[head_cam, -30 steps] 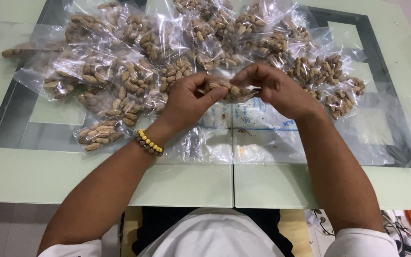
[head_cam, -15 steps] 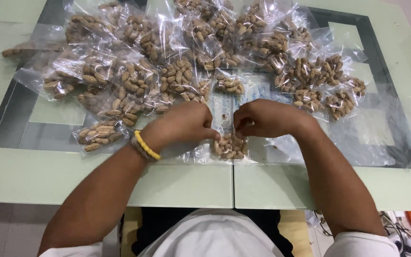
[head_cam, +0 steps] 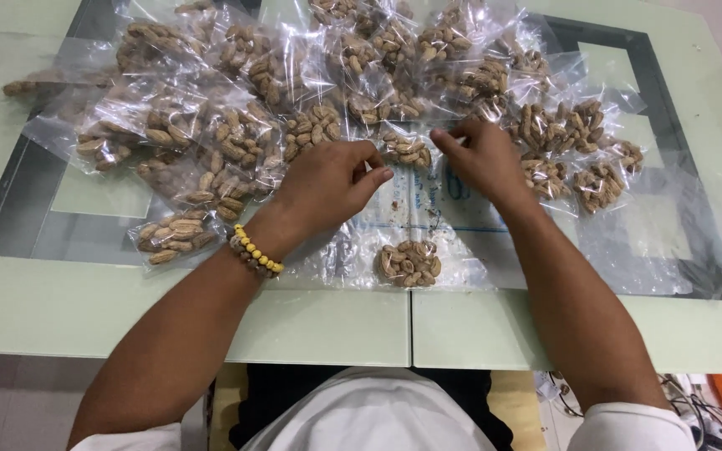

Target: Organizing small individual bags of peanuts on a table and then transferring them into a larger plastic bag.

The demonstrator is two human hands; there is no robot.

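My left hand (head_cam: 327, 179) and right hand (head_cam: 480, 159) pinch opposite ends of the small clear plastic bag of peanuts (head_cam: 404, 151), which lies crosswise between them, equally near both.

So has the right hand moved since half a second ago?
Yes. The right hand has gone up the table, away from the person, from beside the near bag of peanuts to the bag by the pile.

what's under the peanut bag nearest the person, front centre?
The peanut bag lies on clear plastic sheeting spread over the pale green glass table. A table seam runs beneath it. What lies directly under the nuts is covered.
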